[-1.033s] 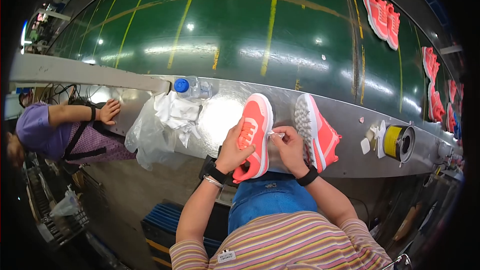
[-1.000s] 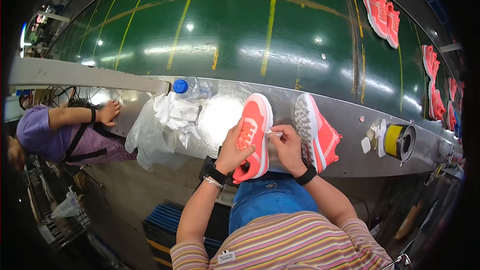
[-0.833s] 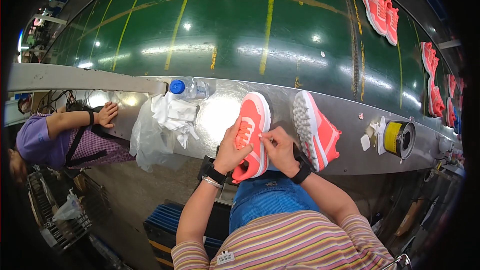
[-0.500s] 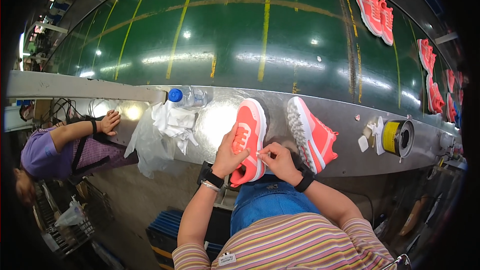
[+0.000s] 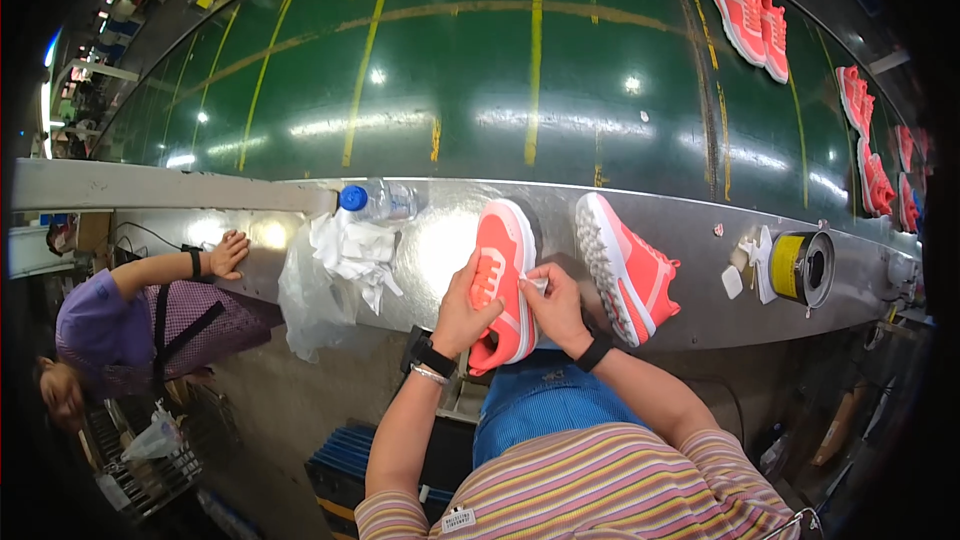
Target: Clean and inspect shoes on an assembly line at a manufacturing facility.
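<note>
A coral running shoe (image 5: pixel 505 232) with a white sole lies on the metal ledge in front of me, toe pointing away. My left hand (image 5: pixel 462 314) is closed round its left side near the laces and opening, the thumb across the upper. Between the thumb and fingers of my right hand (image 5: pixel 562 312) is a small white cloth scrap (image 5: pixel 539 284), pressed to the right side of the shoe just above the sole. To the right, a matching shoe (image 5: pixel 640 265) rests on its side, its knobbly white sole facing left.
Beyond the ledge (image 5: pixel 700 310) runs a green conveyor belt (image 5: pixel 450 70), carrying a pair of coral shoes (image 5: pixel 755 28) and several more. Left stand a blue-capped bottle (image 5: pixel 385 201), white cloths (image 5: pixel 350 252) and a plastic bag (image 5: pixel 310 305). A yellow-labelled tin (image 5: pixel 800 268) stands right. A co-worker's hand (image 5: pixel 229 254) touches the ledge.
My right hand has slid a little toward the toe along the shoe's side, and more of the white scrap shows. My left hand keeps its hold. The whole view has shifted slightly.
</note>
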